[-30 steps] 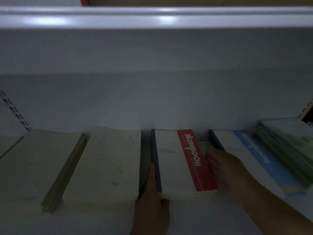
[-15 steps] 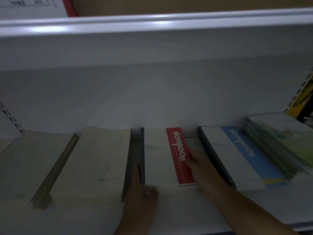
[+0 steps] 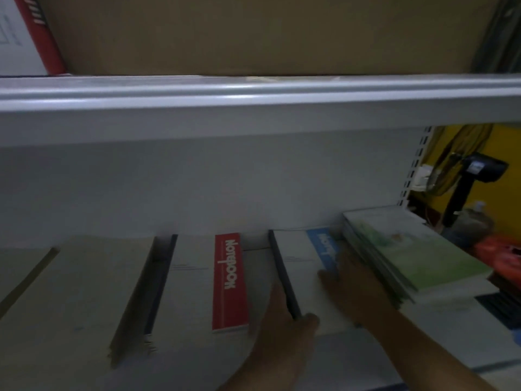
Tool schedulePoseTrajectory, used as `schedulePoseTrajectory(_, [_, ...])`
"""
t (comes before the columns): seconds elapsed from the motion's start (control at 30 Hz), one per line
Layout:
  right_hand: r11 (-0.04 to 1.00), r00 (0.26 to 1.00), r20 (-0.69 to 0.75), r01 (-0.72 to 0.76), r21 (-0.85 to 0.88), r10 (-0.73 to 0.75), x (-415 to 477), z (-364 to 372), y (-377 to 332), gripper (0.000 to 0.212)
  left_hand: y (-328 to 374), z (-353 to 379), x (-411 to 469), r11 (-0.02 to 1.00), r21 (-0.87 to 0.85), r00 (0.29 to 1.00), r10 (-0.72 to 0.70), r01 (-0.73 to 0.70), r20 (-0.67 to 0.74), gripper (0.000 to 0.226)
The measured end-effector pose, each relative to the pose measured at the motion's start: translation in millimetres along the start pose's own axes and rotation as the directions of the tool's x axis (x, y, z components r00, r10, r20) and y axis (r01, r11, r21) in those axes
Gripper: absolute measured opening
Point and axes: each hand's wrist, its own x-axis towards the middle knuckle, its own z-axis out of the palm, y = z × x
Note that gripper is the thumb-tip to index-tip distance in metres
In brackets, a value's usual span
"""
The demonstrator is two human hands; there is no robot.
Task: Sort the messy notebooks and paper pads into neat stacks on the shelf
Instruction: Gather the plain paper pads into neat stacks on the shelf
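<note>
Several stacks lie side by side on the white shelf (image 3: pixel 352 359). From the left there are two cream paper pads (image 3: pixel 84 292), a red-striped notebook stack (image 3: pixel 197 283), a blue-striped notebook stack (image 3: pixel 304 258) and a green-covered stack (image 3: pixel 408 249). My left hand (image 3: pixel 284 320) presses straight fingers along the dark spine of the blue-striped stack, thumb against its front corner. My right hand (image 3: pixel 346 280) lies flat on top of that stack, beside the green one. The picture is dim and blurred.
An upper shelf edge (image 3: pixel 253 94) hangs overhead, with a brown cardboard box (image 3: pixel 253 32) on it. Past the slotted right upright (image 3: pixel 414 170) are a yellow wall, a black stand and orange clutter.
Both hands have left the red-striped notebook stack and moved right onto the blue-striped stack. The view has swung right and upward.
</note>
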Motion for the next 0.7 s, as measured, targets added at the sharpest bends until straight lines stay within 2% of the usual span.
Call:
schedulePoseTrajectory(0.07, [0.999,1.0,-0.029,0.007,0.039,-0.006,2.0,6.6,6.6,0.064,2.9,14.0,25.3,0.993,0.007,0.991,-0.119,0.12,-0.067,0.062])
schedulePoseTrajectory(0.13, [0.992,0.999,-0.021,-0.022,0.123,0.025,3.5,5.8,6.6,0.064,6.5,18.1,38.2,0.983,-0.035,0.978,-0.18,0.178,-0.109,0.063])
schedulePoseTrajectory(0.23, [0.978,0.999,0.007,-0.035,0.203,0.035,3.6,4.3,8.4,0.062,18.0,12.0,61.4,0.925,-0.242,0.945,-0.318,0.293,-0.071,0.023])
schedulePoseTrajectory(0.3, [0.962,0.999,-0.003,-0.03,0.273,0.032,3.9,-1.5,12.3,0.058,28.7,10.8,66.9,0.879,-0.339,0.933,-0.359,0.334,-0.014,0.019])
schedulePoseTrajectory(0.4, [0.929,1.0,0.021,-0.019,0.369,0.013,6.3,-5.9,16.9,0.051,36.1,19.9,69.1,0.915,-0.25,0.949,-0.308,0.316,0.074,0.033])
schedulePoseTrajectory(0.53, [0.872,0.999,0.014,-0.046,0.488,0.045,0.9,-6.6,14.4,0.062,24.9,24.1,63.6,0.965,-0.127,0.974,-0.225,0.228,0.038,0.023])
schedulePoseTrajectory(0.57, [0.829,0.999,0.019,-0.048,0.557,0.045,-2.3,-9.5,13.8,0.068,19.4,22.4,58.9,0.973,-0.126,0.981,-0.193,0.193,0.008,0.021])
schedulePoseTrajectory(0.63, [0.674,0.998,0.037,-0.063,0.736,0.053,-6.4,-18.1,15.6,0.076,8.6,17.9,45.0,0.989,-0.131,0.996,-0.08,0.075,-0.035,0.03])
schedulePoseTrajectory(0.7, [0.559,0.998,0.064,-0.061,0.827,0.014,-16.2,-32.7,14.5,0.058,1.0,9.9,25.5,0.991,-0.108,0.997,0.073,-0.076,-0.033,0.042])
